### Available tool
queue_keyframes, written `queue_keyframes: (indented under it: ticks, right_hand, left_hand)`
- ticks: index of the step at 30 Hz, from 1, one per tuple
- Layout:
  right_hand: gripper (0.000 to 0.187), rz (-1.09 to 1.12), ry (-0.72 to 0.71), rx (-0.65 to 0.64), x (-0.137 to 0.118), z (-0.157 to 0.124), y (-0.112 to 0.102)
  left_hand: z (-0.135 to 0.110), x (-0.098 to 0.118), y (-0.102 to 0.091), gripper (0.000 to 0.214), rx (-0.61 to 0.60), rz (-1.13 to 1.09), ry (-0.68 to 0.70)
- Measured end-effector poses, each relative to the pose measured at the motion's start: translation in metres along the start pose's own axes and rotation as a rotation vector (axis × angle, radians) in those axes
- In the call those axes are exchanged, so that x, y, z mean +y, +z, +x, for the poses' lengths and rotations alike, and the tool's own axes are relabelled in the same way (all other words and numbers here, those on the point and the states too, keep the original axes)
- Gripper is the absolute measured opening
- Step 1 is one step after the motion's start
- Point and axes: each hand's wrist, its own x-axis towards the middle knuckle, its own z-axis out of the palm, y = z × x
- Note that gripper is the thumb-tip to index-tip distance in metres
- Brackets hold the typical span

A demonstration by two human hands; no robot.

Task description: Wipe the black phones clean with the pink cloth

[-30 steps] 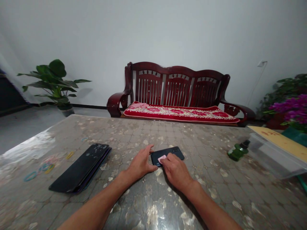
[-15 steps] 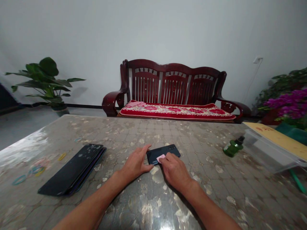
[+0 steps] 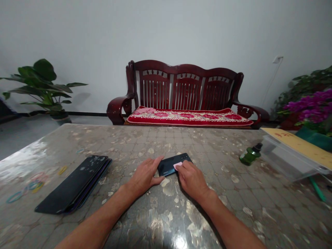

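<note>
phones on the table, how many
2 at least: one phone between the left hand and right hand, one atop the stack at left; more may lie hidden beneath.

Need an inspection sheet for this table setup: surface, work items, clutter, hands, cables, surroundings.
Surface: table, glossy mottled top with glare patches.
Job's things: dark phone lying flat; pink pad on it.
Clutter: stack of dark slabs, coloured rubber bands, green bottle, clear box.
Hands: left hand open, touching the phone's left end; right hand, fingers holding the pad against the phone.
Cables: white cord below a wall socket.
Surroundings: wooden bench, potted plant, purple flowers.
</note>
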Motion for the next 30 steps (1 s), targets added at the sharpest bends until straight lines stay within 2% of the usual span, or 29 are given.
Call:
queue_keyframes:
  ticks: [5, 7, 10, 15, 17, 22, 27, 30]
  right_hand:
    - [0.027, -0.042, 0.209, 0.026, 0.023, 0.004, -0.004]
    - [0.027, -0.053, 0.241, 0.034, 0.03, 0.005, -0.004]
    - [0.028, -0.038, 0.201, 0.042, 0.022, 0.006, 0.0]
    - [0.026, -0.003, 0.022, 0.008, -0.004, 0.003, 0.005]
    - [0.025, 0.0, 0.009, 0.007, -0.004, 0.002, 0.004]
    - [0.026, 0.01, 0.095, 0.066, 0.006, 0.003, 0.005]
    - [0.023, 0.004, -0.085, 0.001, -0.015, 0.006, 0.006]
    - [0.025, 0.0, -0.101, -0.013, -0.014, 0.008, 0.003]
  left_hand:
    - [0.001, -0.002, 0.003, 0.071, 0.006, -0.027, -0.037]
    - [0.002, -0.003, 0.003, 0.073, 0.004, -0.048, -0.055]
    - [0.002, -0.002, 0.001, 0.074, -0.004, -0.065, -0.066]
    - [0.0, -0.002, 0.001, 0.071, -0.004, -0.062, -0.059]
    - [0.0, -0.004, 0.003, 0.072, 0.007, -0.057, -0.05]
    - [0.0, -0.004, 0.005, 0.072, 0.011, -0.042, -0.052]
    - [0.001, -0.001, 0.004, 0.073, 0.014, -0.05, -0.078]
    - [0.002, 0.0, 0.002, 0.072, 0.002, -0.058, -0.097]
